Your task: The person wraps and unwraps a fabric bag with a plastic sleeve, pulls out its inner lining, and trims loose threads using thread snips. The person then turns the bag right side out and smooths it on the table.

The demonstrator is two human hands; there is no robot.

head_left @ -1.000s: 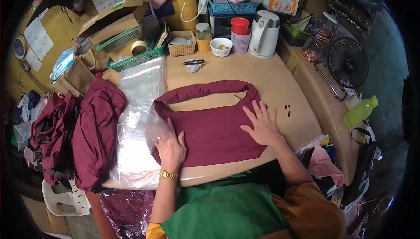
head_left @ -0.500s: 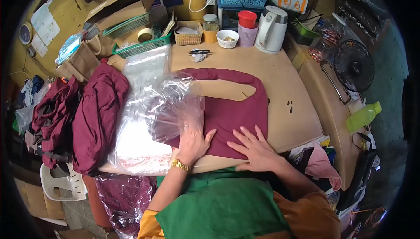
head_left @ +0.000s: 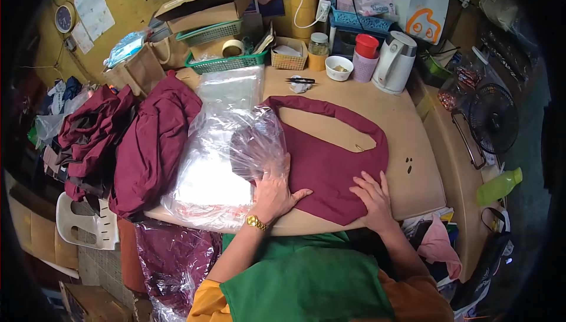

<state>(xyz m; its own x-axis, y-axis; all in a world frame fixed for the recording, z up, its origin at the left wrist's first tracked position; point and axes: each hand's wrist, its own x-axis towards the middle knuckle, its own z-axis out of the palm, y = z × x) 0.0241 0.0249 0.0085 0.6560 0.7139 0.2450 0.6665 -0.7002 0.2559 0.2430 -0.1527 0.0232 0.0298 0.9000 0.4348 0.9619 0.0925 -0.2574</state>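
A maroon cloth bag (head_left: 330,172) with a long looped handle lies flattened on the tan table. Its left side is inside or beneath a crinkled clear plastic bag (head_left: 250,139); I cannot tell which. My left hand (head_left: 274,195) rests on the maroon cloth where it meets the plastic, thumb stretched out to the right and fingertips partly veiled by the film. At the lower right edge of the cloth bag, my right hand (head_left: 374,201) lies with its fingers extended over the fabric. More clear plastic sleeves (head_left: 203,186) are spread under and left of the left hand.
Maroon fabric pieces (head_left: 153,145) are heaped at the table's left. Along the back stand a green basket (head_left: 227,63), a small bowl (head_left: 339,68) and a white kettle (head_left: 395,63). Black tweezers (head_left: 300,80) lie before them. A fan (head_left: 494,119) is at right.
The maroon bag has turned slightly, its lower right corner now nearer me. My right hand has shifted to its right edge. The whole view has shifted too.
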